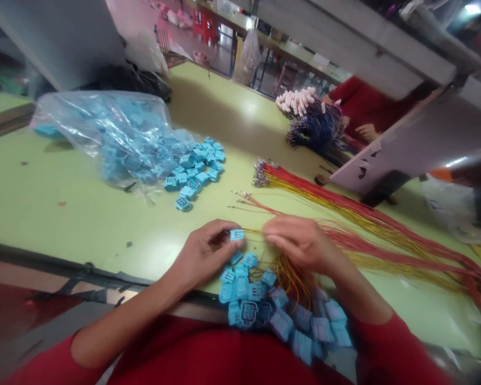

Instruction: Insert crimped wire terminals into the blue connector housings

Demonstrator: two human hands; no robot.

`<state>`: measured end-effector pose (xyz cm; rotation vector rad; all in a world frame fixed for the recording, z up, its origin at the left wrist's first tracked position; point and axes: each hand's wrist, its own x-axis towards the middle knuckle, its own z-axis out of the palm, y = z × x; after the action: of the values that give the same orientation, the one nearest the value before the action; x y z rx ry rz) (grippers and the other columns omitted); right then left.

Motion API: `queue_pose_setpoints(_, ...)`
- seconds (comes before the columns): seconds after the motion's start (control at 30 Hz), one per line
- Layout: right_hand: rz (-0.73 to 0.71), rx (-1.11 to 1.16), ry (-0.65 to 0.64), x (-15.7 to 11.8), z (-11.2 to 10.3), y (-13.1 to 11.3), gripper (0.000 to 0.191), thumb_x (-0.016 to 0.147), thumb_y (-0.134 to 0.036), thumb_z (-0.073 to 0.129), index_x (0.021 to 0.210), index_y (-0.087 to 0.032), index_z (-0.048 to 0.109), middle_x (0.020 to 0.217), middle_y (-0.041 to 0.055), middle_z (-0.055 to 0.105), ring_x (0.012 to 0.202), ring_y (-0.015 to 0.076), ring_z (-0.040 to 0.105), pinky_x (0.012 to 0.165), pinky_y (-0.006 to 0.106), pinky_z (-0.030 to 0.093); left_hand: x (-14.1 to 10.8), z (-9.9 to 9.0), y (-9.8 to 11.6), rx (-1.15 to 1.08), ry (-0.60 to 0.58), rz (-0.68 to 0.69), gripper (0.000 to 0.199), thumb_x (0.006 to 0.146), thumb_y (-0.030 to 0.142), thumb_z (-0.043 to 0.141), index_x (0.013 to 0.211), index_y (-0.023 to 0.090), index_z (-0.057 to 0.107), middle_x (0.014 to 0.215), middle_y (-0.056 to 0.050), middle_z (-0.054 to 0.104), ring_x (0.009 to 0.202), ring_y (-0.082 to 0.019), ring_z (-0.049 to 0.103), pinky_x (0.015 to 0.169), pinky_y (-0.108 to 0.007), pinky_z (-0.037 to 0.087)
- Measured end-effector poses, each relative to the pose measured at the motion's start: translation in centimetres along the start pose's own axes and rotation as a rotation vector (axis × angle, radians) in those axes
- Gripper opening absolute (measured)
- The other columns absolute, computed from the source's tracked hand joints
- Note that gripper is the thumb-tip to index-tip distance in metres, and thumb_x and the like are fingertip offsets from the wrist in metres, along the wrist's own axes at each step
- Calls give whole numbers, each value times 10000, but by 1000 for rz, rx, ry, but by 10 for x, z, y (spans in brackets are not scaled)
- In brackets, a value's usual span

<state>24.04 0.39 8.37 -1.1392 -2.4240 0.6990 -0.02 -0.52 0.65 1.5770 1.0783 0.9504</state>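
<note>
Blue plug (237,235), held just above bench nr front edge, pinched btwn thumb + fingers of L hand (206,251). R hand (300,240) a bit blurred, grip pressed together on thin yellow wires (252,231) running from plug. Below, wired plugs (242,286) heaped at bench edge, some hanging over.

Bench (76,214): pale green top, sl. shiny, a few dark specks, dark tape along front edge. On it, far L, clear plastic bag (104,120) full of blue plugs, w/ loose plugs (198,174) spilled beside its mouth. To R, long red + yellow wire bundle (344,206) lying diagonally. Further back, dark wire bundle (318,131) w/ whitish ends, nr red-clad person (369,109), partly behind grey panel (417,141).

Bkgd: another long bench (320,65), red stool (204,27), bright light (473,9) top R; details fuzzy.
</note>
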Motion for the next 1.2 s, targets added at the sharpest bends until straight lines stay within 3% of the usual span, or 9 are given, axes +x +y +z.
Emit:
queue_pose_setpoints(0.1,119,116,144,14,2,26,172,948,-347,667,895,-187,704,869,28,692,773,147,600,743,300,456,-13,18,25,-48,-233,259,199,915,282,720,1098,206,733,1003,-77,707,870,-182,668,791,-305,555)
queue_pose_setpoints(0.23,224,78,37,48,27,62,139,830,-248,767,890,-164,674,862,-4,615,739,122,526,710,264,387,-27,60,52,-108,-646,579,173,948,231,666,1098,175,732,1101,-130,706,968,-218,690,844,-298,556)
queue_pose_setpoints(0.47,235,-137,-15,77,51,66,111,931,-193,618,822,-172,615,870,15,585,821,159,508,742,274,332,-17,99,49,8,-896,663,157,969,217,592,1064,204,716,1009,-105,774,993,-270,704,932,-366,537)
queue_pose_setpoints(0.6,171,-99,9,66,54,59,138,984,-213,506,869,-174,570,856,20,568,799,167,492,733,289,338,-22,94,48,-187,-780,569,359,955,259,642,1303,175,659,1214,-147,738,1104,-269,704,982,-350,537)
queue_pose_setpoints(0.73,236,155,-48,48,58,55,168,936,-328,610,1009,-181,574,805,-31,577,692,136,495,665,262,353,-17,61,50,-320,-464,422,470,893,356,749,1322,184,660,1135,-134,756,943,-238,723,874,-352,574)
queue_pose_setpoints(0.83,222,164,-74,40,63,54,151,844,-283,721,898,-176,629,787,-31,592,693,127,509,656,250,351,-3,17,34,-54,-115,290,188,932,264,650,1091,211,734,924,-64,749,781,-186,666,765,-336,551)
queue_pose_setpoints(0.97,185,174,-22,41,68,52,128,869,-183,686,751,-157,644,758,-11,591,698,121,516,680,253,369,11,-45,-6,297,276,163,237,858,329,675,1056,199,680,929,-57,669,712,-174,595,686,-324,509)
queue_pose_setpoints(1.07,190,210,-12,42,68,52,118,873,-183,683,766,-158,640,766,-5,599,715,126,525,687,254,378,16,-76,-26,520,363,23,333,803,369,710,1079,193,646,992,-89,638,776,-228,587,678,-349,462)
queue_pose_setpoints(1.2,220,213,-8,39,68,53,127,898,-239,664,806,-164,620,770,-2,603,717,132,517,669,257,367,26,-87,-28,639,364,-183,387,752,488,773,963,202,621,831,-85,603,737,-271,555,598,-323,337)
